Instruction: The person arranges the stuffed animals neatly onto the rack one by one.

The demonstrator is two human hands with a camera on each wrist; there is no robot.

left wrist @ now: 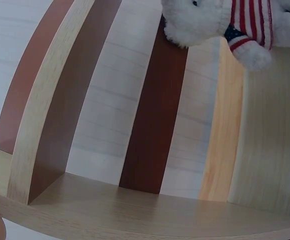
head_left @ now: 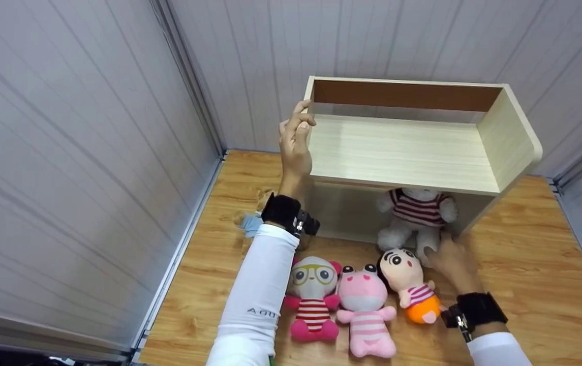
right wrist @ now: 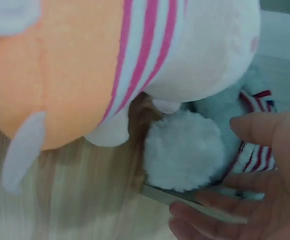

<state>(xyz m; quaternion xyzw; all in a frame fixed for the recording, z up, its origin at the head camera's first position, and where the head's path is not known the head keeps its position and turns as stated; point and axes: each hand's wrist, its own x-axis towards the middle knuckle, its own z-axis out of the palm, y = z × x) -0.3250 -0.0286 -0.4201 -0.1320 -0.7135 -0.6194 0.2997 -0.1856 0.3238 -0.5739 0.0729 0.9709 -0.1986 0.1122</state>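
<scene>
A pale wooden shelf (head_left: 402, 147) stands on the floor by the back wall. My left hand (head_left: 296, 140) grips the front edge of its left side panel; in the left wrist view only a bit of that hand shows. In the lower compartment is a white teddy bear (head_left: 418, 213) in a red-and-white striped shirt, its head mostly hidden under the upper board in the head view. My right hand (head_left: 453, 262) is beside the bear's leg, thumb and fingers spread apart. Closest to it lies a black-haired doll (head_left: 402, 274) with orange bottoms.
A plush with yellow glasses (head_left: 313, 300) and a pink striped plush (head_left: 367, 310) lie in front of the shelf. A brown and blue plush (head_left: 251, 223) is partly hidden behind my left arm. Panelled walls (head_left: 92, 127) enclose the wooden floor (head_left: 194, 284).
</scene>
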